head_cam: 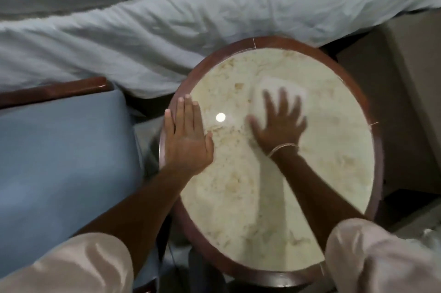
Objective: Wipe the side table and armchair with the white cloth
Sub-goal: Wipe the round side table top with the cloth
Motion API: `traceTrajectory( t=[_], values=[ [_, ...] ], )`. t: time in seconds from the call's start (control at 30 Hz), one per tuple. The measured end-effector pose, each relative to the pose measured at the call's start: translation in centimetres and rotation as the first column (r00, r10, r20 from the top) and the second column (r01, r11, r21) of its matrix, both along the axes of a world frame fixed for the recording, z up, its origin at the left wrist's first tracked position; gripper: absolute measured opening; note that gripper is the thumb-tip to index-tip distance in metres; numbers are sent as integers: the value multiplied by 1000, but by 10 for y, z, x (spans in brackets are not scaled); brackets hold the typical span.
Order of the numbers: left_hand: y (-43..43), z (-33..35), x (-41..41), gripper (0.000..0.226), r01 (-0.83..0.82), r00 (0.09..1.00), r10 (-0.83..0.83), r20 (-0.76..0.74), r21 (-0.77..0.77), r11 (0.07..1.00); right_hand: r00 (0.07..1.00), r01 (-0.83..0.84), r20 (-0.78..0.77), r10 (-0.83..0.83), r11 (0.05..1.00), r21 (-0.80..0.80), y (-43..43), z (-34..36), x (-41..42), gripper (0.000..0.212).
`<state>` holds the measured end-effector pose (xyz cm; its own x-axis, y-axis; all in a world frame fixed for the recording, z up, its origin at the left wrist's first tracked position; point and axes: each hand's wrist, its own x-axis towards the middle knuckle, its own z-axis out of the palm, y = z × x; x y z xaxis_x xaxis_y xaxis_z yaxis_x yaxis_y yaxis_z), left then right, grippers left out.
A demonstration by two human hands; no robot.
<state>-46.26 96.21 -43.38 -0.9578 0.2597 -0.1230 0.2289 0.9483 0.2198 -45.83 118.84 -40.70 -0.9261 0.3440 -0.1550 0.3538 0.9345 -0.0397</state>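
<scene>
The round side table has a pale marbled top and a dark wooden rim. My right hand presses flat on the white cloth near the top's far middle; both are motion-blurred. My left hand lies flat, fingers together, on the table's left edge and holds nothing. The armchair with a blue seat and a wooden arm stands to the left of the table.
A bed with rumpled white bedding runs along the far side, touching the table's rim. A beige box-like piece stands at the right. A bright light reflection shows on the tabletop.
</scene>
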Motion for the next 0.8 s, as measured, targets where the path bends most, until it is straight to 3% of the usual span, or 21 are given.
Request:
traceTrajectory(
  t=[0.07, 0.13, 0.23, 0.3, 0.37, 0.47, 0.53, 0.6, 0.67, 0.8],
  values=[
    [-2, 3, -2, 78, 33, 999, -33, 11, -9, 999, 959, -284, 13, 284, 958, 45, -22, -2, 55, 77],
    [-2, 6, -2, 78, 46, 999, -45, 9, -32, 998, 960, -273, 53, 274, 962, -14, -2, 7, 130, 78],
    [-1, 7, -2, 78, 47, 999, -47, 0, -39, 998, 990, 69, 126, -66, 997, -22, 87, 20, 135, 81],
    [-3, 4, -3, 78, 55, 998, -55, -12, -26, 998, 908, 406, 122, -400, 913, -35, 126, 17, 62, 80],
    [-5, 1, -3, 78, 42, 999, -42, -25, -14, 999, 875, 484, 62, -481, 870, -91, 120, 14, -32, 79],
    [-2, 3, -4, 77, 44, 998, -44, -47, 13, 999, 988, 151, -19, -154, 982, -115, 33, 3, -117, 73],
    [-2, 8, 1, 75, -6, 1000, 6, -14, 23, 1000, 995, -95, -43, 92, 994, -56, -45, 6, -115, 72],
    [-7, 19, 18, 76, -81, 996, 79, 39, 44, 996, 961, -275, -21, 275, 961, -14, -103, 14, -79, 73],
    [-23, 38, 52, 75, -118, 988, 114, 101, 40, 992, 903, -416, 100, 418, 908, -46, -129, 25, -30, 75],
    [-93, 92, 120, 70, -293, 938, 290, 191, -16, 956, 791, -508, 302, 533, 846, -162, -135, 51, 11, 78]
  ],
)
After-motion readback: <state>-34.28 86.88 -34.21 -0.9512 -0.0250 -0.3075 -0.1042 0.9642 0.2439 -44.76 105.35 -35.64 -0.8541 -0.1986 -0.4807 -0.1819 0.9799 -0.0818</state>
